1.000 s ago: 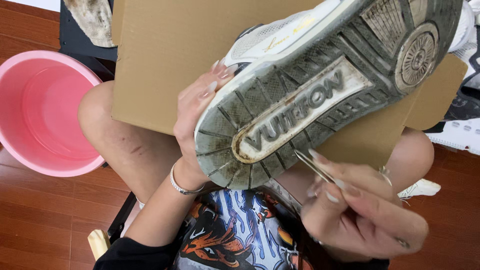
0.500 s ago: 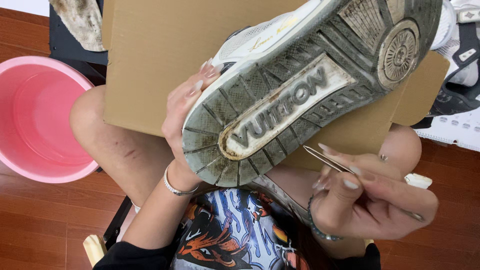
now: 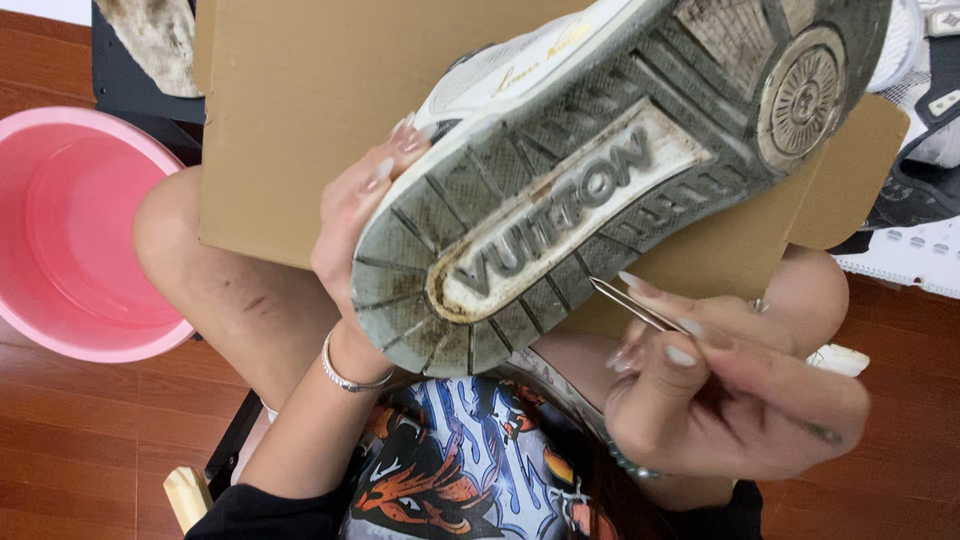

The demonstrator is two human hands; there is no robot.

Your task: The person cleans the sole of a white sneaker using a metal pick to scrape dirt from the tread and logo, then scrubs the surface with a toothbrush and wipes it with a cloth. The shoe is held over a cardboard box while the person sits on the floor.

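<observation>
A flattened cardboard sheet point(image 3: 300, 130) lies across the person's bare knees, a lap cover under the dirty work; its top and right edges run out of frame. To the left on the wooden floor point(image 3: 90, 430) sits a pink plastic basin point(image 3: 70, 250), well apart from the hands, and only part of its rim shows.

Centre stage: a grubby white sneaker point(image 3: 610, 170), sole turned straight up at the camera so the grooves face the eye. Brownish grime rings the raised lettered panel, and the round tread disc sits near the toe end at upper right. The upper is almost wholly hidden behind the sole; just a pale strip of the side peeks out.

The left hand point(image 3: 350, 240) cups the heel end from behind, fingers curled closed around the shoe's side, with only the long nails showing over the rim. A silver bangle point(image 3: 350, 375) rings that wrist.

The right hand point(image 3: 730, 400) pinches a thin metal pick or tweezers point(image 3: 635, 308), fingers shut tight on it, its tip just beside the sole's lower edge. Whether it's one prong or two is hard to tell. Something small and whitish point(image 3: 840, 358) pokes out behind the knuckles, unidentifiable. At far right, more pale footwear point(image 3: 920, 190) is cut off.
</observation>
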